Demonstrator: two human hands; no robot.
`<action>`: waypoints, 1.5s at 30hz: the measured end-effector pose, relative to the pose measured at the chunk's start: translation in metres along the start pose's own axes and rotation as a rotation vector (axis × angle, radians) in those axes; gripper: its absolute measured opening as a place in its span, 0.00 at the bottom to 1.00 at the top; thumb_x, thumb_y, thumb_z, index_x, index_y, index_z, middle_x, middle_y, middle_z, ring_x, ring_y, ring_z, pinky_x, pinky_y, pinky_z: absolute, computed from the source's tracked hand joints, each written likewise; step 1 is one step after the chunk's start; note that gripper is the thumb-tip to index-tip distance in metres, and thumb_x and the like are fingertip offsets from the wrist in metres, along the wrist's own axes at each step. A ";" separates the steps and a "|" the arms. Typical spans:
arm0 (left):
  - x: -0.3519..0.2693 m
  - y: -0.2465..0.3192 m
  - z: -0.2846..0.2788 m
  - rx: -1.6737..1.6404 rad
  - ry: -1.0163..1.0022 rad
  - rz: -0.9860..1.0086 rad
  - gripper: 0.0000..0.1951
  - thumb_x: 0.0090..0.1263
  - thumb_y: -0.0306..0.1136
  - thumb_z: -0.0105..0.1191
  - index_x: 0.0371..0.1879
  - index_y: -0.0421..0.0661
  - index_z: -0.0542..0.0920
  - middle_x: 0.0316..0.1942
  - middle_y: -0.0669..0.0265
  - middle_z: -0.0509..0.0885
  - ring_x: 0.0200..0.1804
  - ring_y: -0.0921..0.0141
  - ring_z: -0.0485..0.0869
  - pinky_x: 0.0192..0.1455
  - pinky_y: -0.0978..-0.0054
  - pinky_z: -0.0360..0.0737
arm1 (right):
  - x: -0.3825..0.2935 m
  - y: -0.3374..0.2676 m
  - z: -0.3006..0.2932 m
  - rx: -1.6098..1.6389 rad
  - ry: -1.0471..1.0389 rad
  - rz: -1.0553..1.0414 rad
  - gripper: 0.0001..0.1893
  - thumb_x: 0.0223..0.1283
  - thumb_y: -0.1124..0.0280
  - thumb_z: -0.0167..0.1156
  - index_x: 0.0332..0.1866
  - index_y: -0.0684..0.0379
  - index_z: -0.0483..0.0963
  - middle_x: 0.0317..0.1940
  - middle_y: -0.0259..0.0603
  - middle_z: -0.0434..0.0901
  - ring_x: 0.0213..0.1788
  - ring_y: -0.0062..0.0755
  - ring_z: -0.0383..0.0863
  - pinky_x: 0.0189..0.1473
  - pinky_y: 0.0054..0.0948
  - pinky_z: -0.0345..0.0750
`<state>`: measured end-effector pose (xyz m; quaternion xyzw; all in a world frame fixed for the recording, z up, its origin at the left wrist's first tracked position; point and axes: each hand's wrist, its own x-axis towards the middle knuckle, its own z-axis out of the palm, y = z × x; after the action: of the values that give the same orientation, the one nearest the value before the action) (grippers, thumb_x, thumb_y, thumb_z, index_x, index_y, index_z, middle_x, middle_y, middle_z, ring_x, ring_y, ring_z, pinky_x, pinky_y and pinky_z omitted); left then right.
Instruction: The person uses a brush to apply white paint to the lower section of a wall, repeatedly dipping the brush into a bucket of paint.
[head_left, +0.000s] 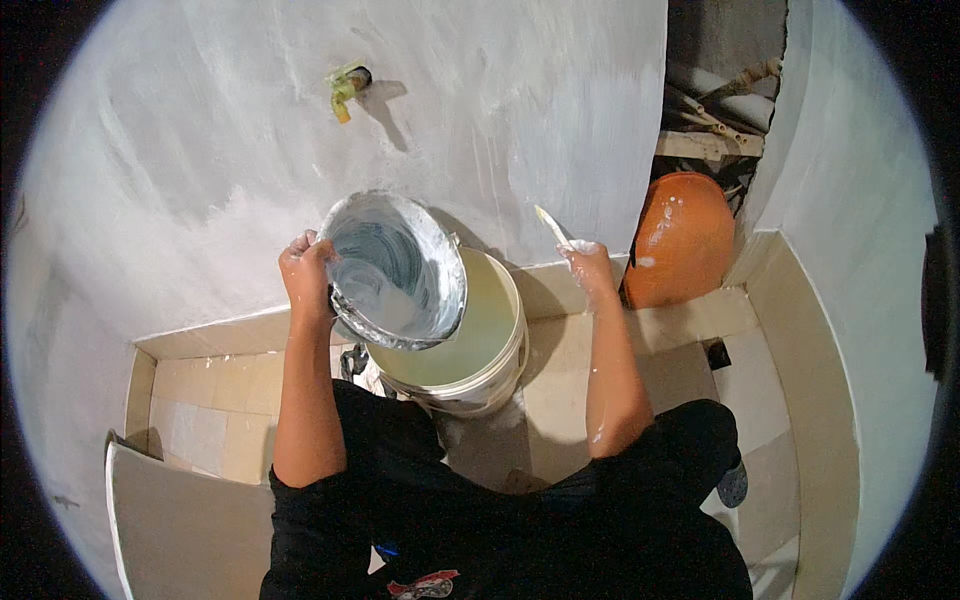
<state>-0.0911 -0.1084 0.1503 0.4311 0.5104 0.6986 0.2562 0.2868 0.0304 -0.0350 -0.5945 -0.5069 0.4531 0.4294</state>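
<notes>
My left hand (305, 270) grips the rim of a paint-smeared bucket (390, 255) at its left side. The bucket is tilted, its mouth facing me; a thin whitish liquid lies in the bottom and white streaks coat the inner wall. Below and partly behind it stands a larger white plastic pail (487, 394), nearly full of cloudy, pale greenish liquid. In my right hand (589, 266), to the right of the pail, is a slim pale stick-like tool (553, 225), pointing up and left; its exact kind cannot be made out. White smears mark my right fingers.
A brass-coloured tap (345, 88) juts from the white-smeared wall (480, 112) ahead. An orange rounded object (681, 240) leans in the corner at right, below an opening with bamboo poles (705, 116). A square floor drain (718, 354) sits in the beige tiles (559, 360).
</notes>
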 end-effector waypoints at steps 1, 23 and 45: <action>-0.002 0.001 0.008 -0.033 -0.012 0.013 0.07 0.55 0.19 0.50 0.18 0.45 0.72 0.19 0.74 0.71 0.23 0.77 0.66 0.28 0.77 0.62 | 0.007 0.021 0.004 -0.005 0.018 0.007 0.27 0.56 0.62 0.71 0.56 0.68 0.75 0.34 0.40 0.83 0.29 0.30 0.79 0.34 0.32 0.75; -0.003 -0.003 0.000 -0.017 0.085 0.057 0.10 0.55 0.21 0.52 0.15 0.47 0.68 0.19 0.75 0.67 0.24 0.78 0.62 0.29 0.78 0.58 | -0.072 0.034 0.059 -0.140 0.115 -0.197 0.22 0.43 0.75 0.60 0.49 0.70 0.76 0.45 0.64 0.81 0.52 0.61 0.81 0.56 0.45 0.76; 0.019 -0.020 -0.002 -0.047 -0.033 0.026 0.04 0.58 0.23 0.48 0.23 0.46 0.71 0.22 0.73 0.70 0.26 0.75 0.69 0.30 0.75 0.66 | -0.140 0.086 0.006 0.006 0.761 0.044 0.20 0.45 0.76 0.62 0.47 0.68 0.75 0.38 0.55 0.83 0.42 0.50 0.84 0.50 0.44 0.77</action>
<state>-0.1043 -0.0873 0.1382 0.4430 0.4840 0.7066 0.2652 0.2890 -0.1184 -0.1048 -0.7295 -0.2969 0.2106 0.5790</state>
